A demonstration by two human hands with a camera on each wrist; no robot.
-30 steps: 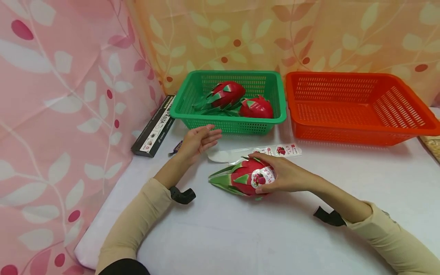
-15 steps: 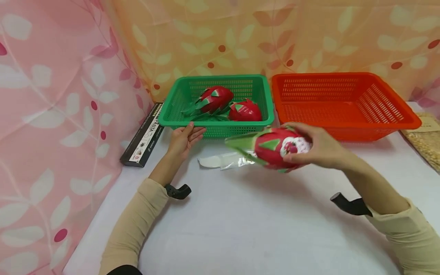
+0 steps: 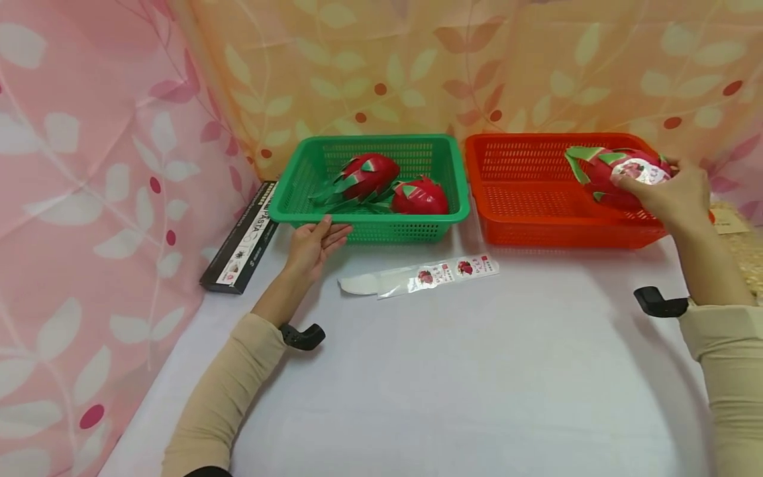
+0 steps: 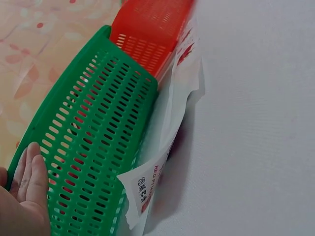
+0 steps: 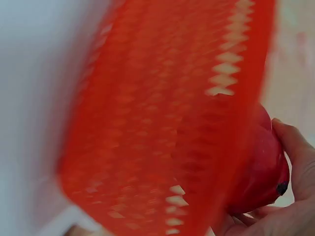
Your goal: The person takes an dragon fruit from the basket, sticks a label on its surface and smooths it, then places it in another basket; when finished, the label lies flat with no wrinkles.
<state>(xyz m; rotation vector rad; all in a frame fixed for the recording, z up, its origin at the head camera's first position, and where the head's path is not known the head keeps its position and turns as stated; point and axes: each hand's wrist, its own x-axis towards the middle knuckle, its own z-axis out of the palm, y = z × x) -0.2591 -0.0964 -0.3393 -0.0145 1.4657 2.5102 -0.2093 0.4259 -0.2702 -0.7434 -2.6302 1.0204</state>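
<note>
My right hand (image 3: 682, 195) holds a red dragon fruit (image 3: 596, 173) with green leaf tips and a round white sticker. It is over the right end of the red-orange basket (image 3: 554, 233). In the right wrist view, the fruit (image 5: 263, 172) shows partly behind the basket's blurred wall. At the green basket (image 3: 381, 218), my left hand (image 3: 308, 250) pinches the front-left rim, thumb inside and fingers along the outer wall. Two more dragon fruits lie in that basket, one toward the back (image 3: 372, 171) and one at the front right (image 3: 422, 197).
A white strip with dragon fruit stickers (image 3: 438, 275) lies on the white table (image 3: 453, 371) before the green basket. A black pasta box (image 3: 241, 242) stands at its left. A bag of grains (image 3: 742, 248) lies at the far right, partly behind my right arm.
My right hand has lifted the dragon fruit off the table and carried it right to the red-orange basket. My left hand has moved to the green basket's rim.
</note>
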